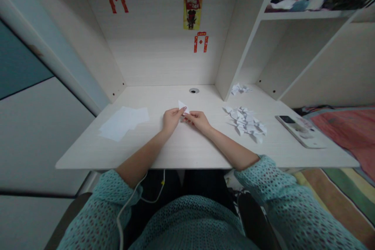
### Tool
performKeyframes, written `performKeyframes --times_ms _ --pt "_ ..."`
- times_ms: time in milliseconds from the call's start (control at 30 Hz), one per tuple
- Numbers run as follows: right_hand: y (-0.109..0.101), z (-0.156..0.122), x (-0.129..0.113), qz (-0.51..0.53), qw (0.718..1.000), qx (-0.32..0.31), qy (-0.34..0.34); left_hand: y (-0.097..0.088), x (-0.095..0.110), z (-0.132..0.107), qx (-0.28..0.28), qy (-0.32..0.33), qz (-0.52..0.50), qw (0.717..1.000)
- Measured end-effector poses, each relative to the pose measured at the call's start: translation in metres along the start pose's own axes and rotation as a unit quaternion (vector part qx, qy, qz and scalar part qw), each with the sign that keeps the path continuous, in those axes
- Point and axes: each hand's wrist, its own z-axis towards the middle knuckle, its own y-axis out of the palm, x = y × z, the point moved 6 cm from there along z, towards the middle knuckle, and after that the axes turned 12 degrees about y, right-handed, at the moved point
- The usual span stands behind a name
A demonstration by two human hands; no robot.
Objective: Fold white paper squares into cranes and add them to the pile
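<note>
No legible txt; yellow poster point(192, 10) & red wall stickers point(200, 41) too blurry.

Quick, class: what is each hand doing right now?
Left hand: pinching the folded paper.
Right hand: pinching the same folded paper.

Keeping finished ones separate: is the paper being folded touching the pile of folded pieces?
Apart. The head view shows bare desk between the folded paper and the pile of folded pieces.

A small white folded paper piece point(182, 105), pointed tip raised, is held at mid-desk between both hands' fingertips
</note>
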Motion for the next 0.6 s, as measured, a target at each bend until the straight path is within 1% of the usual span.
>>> performKeyframes --times_ms 100,300,467,600 --pt "0.0 0.0 0.0 -0.003 1.0 -0.006 0.006 0.002 0.001 0.0 0.004 0.001 -0.03 1.0" --pt "-0.001 -0.002 0.001 0.004 1.0 0.002 0.011 0.003 -0.007 -0.001 0.018 -0.011 -0.056 0.998" --pt "-0.001 -0.005 -0.004 0.036 0.999 0.005 0.018 0.0 -0.008 0.001 0.043 -0.012 -0.046 0.998" --pt "-0.001 -0.004 -0.004 0.066 0.997 0.02 0.028 -0.003 -0.009 0.002 0.074 -0.04 -0.06 0.995"
